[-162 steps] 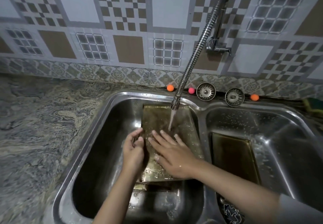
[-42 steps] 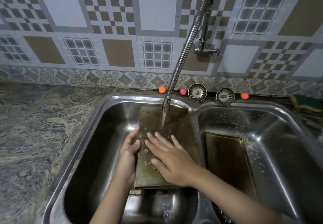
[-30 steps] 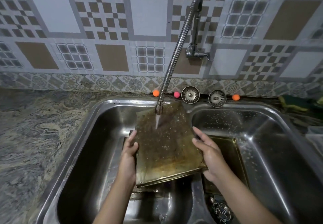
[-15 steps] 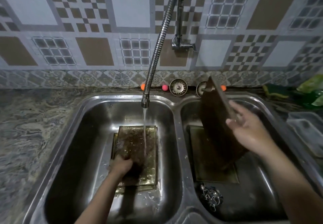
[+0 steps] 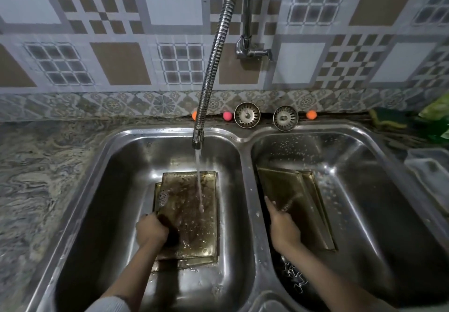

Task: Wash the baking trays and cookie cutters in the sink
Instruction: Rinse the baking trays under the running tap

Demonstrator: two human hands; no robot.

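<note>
Steel dbl sink (image 5: 245,156), flat rect. brass-tone trays (image 5: 194,214)

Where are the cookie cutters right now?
In the right basin's near-left corner: cookie cutters, just below the right hand and near the trays.

Before me the wall (image 5: 170,7) is tiled in white, tan and checkered squares, with a patterned border (image 5: 97,105) along its foot. A marbled worktop (image 5: 36,178) runs left of the sink. The light is dim and bluish.
</note>
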